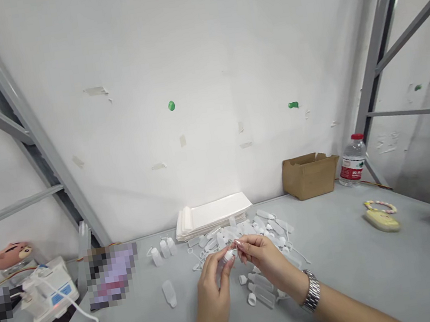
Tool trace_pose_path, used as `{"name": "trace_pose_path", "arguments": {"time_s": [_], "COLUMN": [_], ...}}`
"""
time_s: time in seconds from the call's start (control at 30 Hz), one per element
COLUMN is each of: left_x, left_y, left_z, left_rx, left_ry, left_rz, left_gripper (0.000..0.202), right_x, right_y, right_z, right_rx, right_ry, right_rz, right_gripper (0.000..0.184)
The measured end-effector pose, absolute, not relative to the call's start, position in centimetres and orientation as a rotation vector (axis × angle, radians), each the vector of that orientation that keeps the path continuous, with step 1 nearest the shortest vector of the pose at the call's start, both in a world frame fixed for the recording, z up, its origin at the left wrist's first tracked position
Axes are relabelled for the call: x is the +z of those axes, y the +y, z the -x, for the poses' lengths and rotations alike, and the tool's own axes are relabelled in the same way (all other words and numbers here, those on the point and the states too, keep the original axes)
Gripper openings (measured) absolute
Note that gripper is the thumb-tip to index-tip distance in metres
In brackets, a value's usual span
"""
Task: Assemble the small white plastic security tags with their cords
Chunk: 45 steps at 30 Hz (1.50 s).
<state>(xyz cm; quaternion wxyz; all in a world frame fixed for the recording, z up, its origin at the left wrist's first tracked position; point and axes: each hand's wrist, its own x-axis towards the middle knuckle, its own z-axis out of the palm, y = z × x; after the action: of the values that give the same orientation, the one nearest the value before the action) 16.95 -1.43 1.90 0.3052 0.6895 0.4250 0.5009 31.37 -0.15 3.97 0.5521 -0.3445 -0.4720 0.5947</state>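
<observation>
In the middle of the table my left hand is closed around a small plastic bottle with a white cap; most of its body is hidden by the fingers. My right hand, with a metal watch on the wrist, pinches right at the top of the cap. What sits between its fingertips is too small to make out. Behind and beneath both hands spreads a pile of translucent bottles and white caps. Nearer to me lie a few loose bottles and a loose cap.
Three capped bottles stand at the left, with one bottle lying in front. Behind the pile is a stack of white sheets. A cardboard box, water bottle and yellow case are at the right; a power strip is at the left.
</observation>
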Motion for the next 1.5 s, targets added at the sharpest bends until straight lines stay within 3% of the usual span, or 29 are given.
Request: {"name": "trace_pose_path", "arguments": {"time_s": [0.53, 0.83, 1.5], "left_x": [1.76, 1.45, 1.16], "left_y": [-1.30, -1.26, -1.14], "left_z": [-16.94, -16.83, -16.85], "left_rx": [1.322, 1.332, 1.329], "left_ry": [1.133, 1.141, 1.133], "left_rz": [-1.869, -1.892, -1.928], "left_gripper": [0.023, 0.022, 0.023], "right_x": [3.78, 3.74, 3.28], "right_y": [-0.05, -0.10, -0.06], "right_z": [-31.23, -31.33, -31.32], "right_rx": [1.444, 1.298, 1.599], "right_ry": [-1.068, -1.167, -0.912], "right_rz": [0.804, 0.863, 0.659], "right_gripper": [0.029, 0.026, 0.021]}}
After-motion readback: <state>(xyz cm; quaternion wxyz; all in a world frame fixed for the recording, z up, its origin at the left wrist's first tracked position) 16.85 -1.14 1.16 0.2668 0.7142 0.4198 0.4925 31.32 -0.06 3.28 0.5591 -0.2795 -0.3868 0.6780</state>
